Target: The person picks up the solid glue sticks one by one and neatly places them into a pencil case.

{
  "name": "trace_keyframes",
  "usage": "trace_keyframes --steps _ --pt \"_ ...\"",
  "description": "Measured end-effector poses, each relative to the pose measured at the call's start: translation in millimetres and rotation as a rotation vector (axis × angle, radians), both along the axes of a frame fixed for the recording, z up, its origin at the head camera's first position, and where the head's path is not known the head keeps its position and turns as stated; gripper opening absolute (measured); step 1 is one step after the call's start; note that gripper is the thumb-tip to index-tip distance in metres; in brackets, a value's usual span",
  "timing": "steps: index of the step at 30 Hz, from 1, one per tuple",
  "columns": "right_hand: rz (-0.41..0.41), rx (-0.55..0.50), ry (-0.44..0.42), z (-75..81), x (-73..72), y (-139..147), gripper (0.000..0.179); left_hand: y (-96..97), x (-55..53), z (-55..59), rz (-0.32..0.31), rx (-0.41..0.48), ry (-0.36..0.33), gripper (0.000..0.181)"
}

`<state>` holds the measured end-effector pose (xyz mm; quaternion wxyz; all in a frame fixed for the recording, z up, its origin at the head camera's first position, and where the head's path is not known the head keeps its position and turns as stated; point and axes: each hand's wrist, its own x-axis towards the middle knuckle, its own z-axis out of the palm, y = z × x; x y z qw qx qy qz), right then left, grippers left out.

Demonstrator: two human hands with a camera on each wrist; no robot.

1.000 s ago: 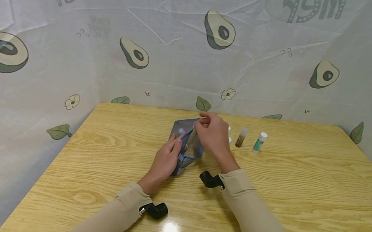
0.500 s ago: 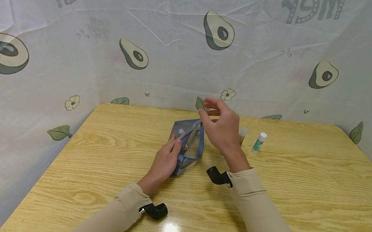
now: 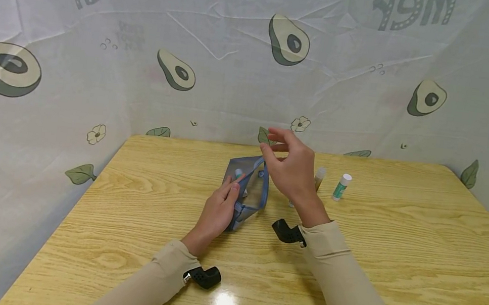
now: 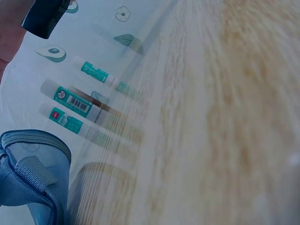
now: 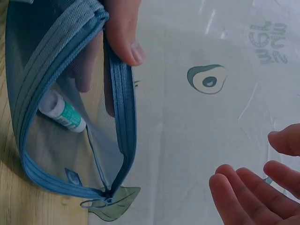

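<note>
A blue mesh zipper pouch [image 3: 250, 207] stands on the table with its mouth unzipped. My left hand [image 3: 217, 210] grips one side of its rim, thumb on one face and fingers showing through the mesh in the right wrist view. Inside the pouch lies a white and green glue stick [image 5: 64, 115]. Just right of the pouch's far end hovers my right hand [image 3: 290, 166], fingers loosely bent and spread apart, holding nothing. In the right wrist view the right hand [image 5: 255, 187] is clearly apart from the rim.
Right of the pouch stand a glue stick [image 3: 341, 187] and a clear-capped brownish tube [image 3: 319, 178], the latter partly behind my right wrist. The left wrist view shows several upright green-labelled glue sticks [image 4: 71, 101]. A printed cloth [image 3: 230, 84] hangs behind the wooden table [image 3: 155, 172].
My right hand has let go of the pouch rim and drawn back up and right, fingers spreading. The pouch's mouth shows wider. My left hand has stayed in place.
</note>
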<state>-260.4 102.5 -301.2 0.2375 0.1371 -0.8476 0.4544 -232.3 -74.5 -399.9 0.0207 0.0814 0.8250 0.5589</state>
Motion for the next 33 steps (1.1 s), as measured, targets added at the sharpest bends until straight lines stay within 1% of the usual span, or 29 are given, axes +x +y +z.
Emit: trace_keyframes --steps 9,14,18,22,27,33 --pt "0.058 -0.116 -0.077 3.1 1.8 2 0.043 -0.9 0.1 0.5 -0.004 -0.005 0.006 0.049" --pt "0.094 -0.171 -0.078 3.2 1.2 7 0.044 -0.9 -0.3 0.9 -0.004 -0.01 0.007 0.049" --pt "0.104 -0.186 -0.079 3.4 3.0 13 0.045 -0.8 0.2 2.0 0.001 -0.008 -0.003 0.048" --pt "0.095 -0.184 -0.087 2.0 4.8 20 0.045 -1.4 0.4 2.3 0.006 -0.001 -0.009 0.047" --pt "0.063 -0.175 -0.084 -1.9 6.7 34 0.043 -1.8 0.4 2.0 0.004 0.009 -0.015 0.047" --pt "0.002 -0.109 -0.085 -6.1 17.9 55 0.042 -1.3 -0.7 1.3 -0.001 0.017 -0.015 0.047"
